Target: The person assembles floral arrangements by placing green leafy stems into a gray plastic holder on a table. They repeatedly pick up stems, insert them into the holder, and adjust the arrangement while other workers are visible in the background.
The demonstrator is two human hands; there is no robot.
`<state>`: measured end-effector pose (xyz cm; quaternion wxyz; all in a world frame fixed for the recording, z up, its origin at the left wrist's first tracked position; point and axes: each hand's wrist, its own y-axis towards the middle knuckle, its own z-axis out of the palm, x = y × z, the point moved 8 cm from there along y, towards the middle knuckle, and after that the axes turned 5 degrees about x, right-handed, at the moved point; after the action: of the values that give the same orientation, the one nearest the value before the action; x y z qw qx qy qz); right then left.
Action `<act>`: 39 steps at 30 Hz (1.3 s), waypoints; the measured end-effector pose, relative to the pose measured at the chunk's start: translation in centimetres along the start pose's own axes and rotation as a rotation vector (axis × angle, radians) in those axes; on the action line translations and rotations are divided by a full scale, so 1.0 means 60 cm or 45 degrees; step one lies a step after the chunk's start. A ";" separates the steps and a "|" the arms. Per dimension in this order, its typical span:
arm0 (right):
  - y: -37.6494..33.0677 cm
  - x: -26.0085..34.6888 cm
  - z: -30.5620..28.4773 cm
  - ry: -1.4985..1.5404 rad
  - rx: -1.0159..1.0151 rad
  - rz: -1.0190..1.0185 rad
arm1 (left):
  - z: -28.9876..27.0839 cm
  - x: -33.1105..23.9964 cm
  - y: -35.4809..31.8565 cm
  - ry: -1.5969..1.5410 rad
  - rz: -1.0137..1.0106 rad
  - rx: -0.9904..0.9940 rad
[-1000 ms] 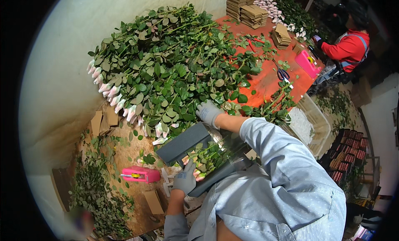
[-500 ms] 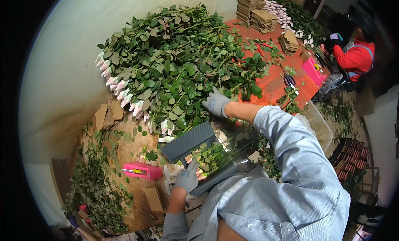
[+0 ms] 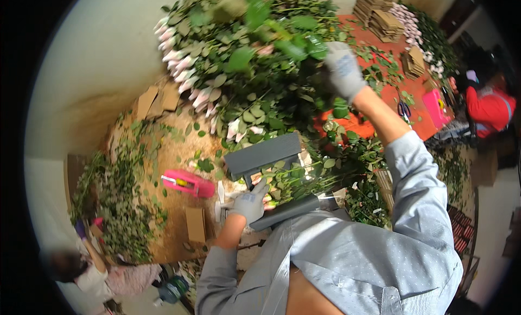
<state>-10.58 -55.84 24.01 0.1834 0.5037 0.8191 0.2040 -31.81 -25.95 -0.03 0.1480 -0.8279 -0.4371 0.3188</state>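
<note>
My right hand (image 3: 343, 68), in a grey glove, is raised over the large heap of leafy roses (image 3: 239, 89). Its fingers are closed round a rose stem (image 3: 293, 46), whose leaves are smeared by motion; the grip itself is partly hidden. My left hand (image 3: 248, 205), also gloved, rests at the left end of a dark grey trough-like holder (image 3: 266, 155), fingers stretched out beside the pink rose heads. Between the holder's two sides lie several cut roses (image 3: 293, 184), their stems pointing right. Heads of the heaped roses in pale wrapping (image 3: 184, 76) line its left edge.
A pink tape dispenser (image 3: 187, 183) and cardboard pieces (image 3: 196, 225) lie left of the holder. Scissors (image 3: 404, 109), a second pink dispenser (image 3: 435, 108) and stacked cardboard (image 3: 386, 26) are on the red tabletop. People work at far right (image 3: 491, 111) and lower left (image 3: 89, 274).
My right hand has moved up from the near edge of the heap, lifting a rose stem. My left hand stays by the holder. The whole view has shifted, showing more of the person at lower left.
</note>
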 end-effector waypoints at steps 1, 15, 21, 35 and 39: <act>-0.006 -0.004 -0.013 0.025 -0.018 0.000 | 0.011 0.006 0.003 0.064 0.002 0.001; -0.244 0.092 0.151 -0.281 1.092 -0.394 | 0.009 0.005 0.006 0.153 -0.146 0.175; -0.248 0.047 0.124 -0.274 1.118 -0.273 | 0.008 0.005 0.007 0.020 -0.074 0.128; -0.362 0.096 0.279 0.226 1.489 -0.027 | -0.010 -0.005 0.003 0.032 -0.078 0.109; -0.299 0.148 0.182 -0.393 1.363 -0.005 | 0.030 0.019 0.005 0.037 -0.043 0.047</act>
<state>-22.28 -53.58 4.60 0.0202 0.5490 0.7731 -0.3172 -32.33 -25.28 -2.00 0.1751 -0.8220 -0.4430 0.3123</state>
